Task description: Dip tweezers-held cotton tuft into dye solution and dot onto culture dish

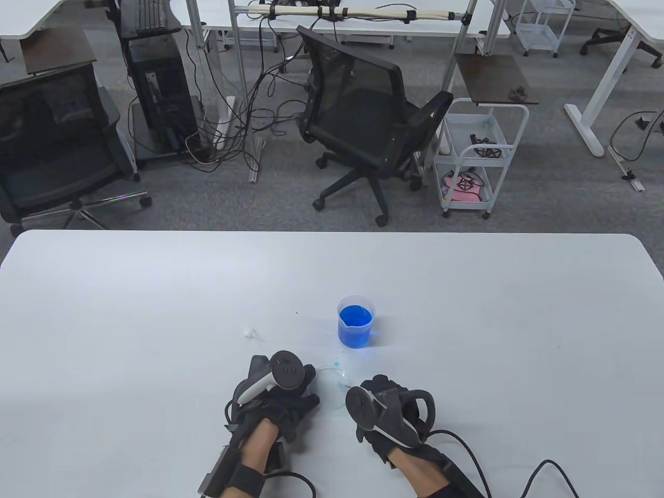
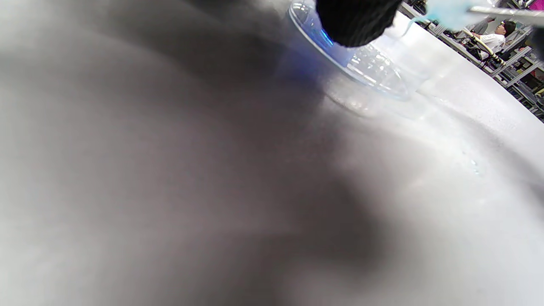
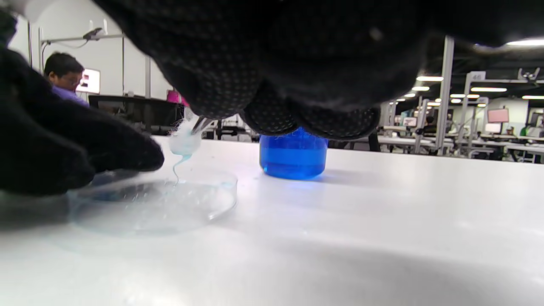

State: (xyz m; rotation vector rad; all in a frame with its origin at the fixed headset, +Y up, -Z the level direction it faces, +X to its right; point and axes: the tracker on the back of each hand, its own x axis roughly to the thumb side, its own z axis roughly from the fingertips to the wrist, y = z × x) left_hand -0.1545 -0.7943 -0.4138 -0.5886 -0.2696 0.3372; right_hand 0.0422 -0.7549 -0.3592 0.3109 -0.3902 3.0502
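Hanging just above the culture dish [image 3: 153, 204] near the bench's [image 1: 155, 290] front edge, cotton tuft [image 3: 184, 142] trailing a blue thread. Lowering gently, dabbing without dragging. Right hand [image 1: 389, 410] pinching the tweezers [image 3: 199, 124]; left hand [image 1: 277, 394] resting on the dish rim, steadying. Beaker [image 1: 355, 328] standing just behind.

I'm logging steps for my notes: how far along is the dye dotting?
Dipping looks done: the cotton tuft in the tweezers is tinted blue. In hand: it hangs over the culture dish, which the left hand steadies. Left: touching down.
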